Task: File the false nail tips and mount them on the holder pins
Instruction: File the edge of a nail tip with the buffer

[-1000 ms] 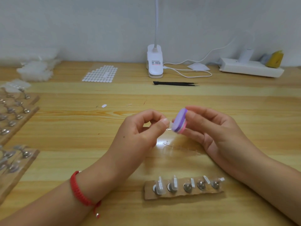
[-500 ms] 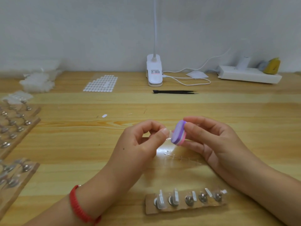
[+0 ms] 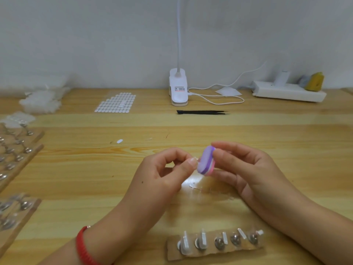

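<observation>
Two tips (image 3: 185, 243) sit on our holder (image 3: 238, 249), three pins (image 3: 236, 239) wait, and our left hand (image 3: 162, 178) pinches another tip (image 3: 195, 159) while our right hand (image 3: 248, 169) grips the file (image 3: 206, 162)

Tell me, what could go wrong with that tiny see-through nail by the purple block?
1. The clear nail tip is tiny and pinched only by fingertips of the left hand. It might slip out and be hard to spot on the table.
2. The filing block in the right hand sits close to those fingertips, so it might scrape skin.
3. Both forearms hang near the holder strip. A bump might knock off its mounted tips.
</observation>
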`<state>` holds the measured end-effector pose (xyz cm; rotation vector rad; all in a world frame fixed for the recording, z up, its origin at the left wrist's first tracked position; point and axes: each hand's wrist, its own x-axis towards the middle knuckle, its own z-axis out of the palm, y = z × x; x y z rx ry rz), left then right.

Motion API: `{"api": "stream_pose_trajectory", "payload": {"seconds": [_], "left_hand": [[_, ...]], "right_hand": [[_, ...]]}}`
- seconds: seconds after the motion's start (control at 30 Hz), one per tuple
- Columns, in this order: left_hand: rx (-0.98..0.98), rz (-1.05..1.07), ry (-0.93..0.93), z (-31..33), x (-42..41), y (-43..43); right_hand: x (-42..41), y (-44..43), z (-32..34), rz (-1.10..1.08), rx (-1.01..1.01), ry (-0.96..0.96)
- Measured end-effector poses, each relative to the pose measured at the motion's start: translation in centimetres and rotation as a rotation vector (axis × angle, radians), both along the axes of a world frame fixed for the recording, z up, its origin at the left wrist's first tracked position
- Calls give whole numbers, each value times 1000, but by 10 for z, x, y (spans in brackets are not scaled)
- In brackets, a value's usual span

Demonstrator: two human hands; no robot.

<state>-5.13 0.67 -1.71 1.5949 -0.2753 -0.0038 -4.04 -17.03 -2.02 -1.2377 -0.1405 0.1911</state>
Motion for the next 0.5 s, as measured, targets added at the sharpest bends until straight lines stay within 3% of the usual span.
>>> {"api": "stream_pose_trajectory", "payload": {"seconds": [0.13, 0.3, 0.5], "left_hand": [[21, 27, -28, 0, 1, 1], [8, 23, -12, 0, 0, -1], [46, 72, -18, 0, 1, 0]], "right_hand": [[-4, 3, 2, 58, -104, -10], [-2, 1, 4, -31, 47, 55], [-4, 2, 4, -2, -77, 10]]}}
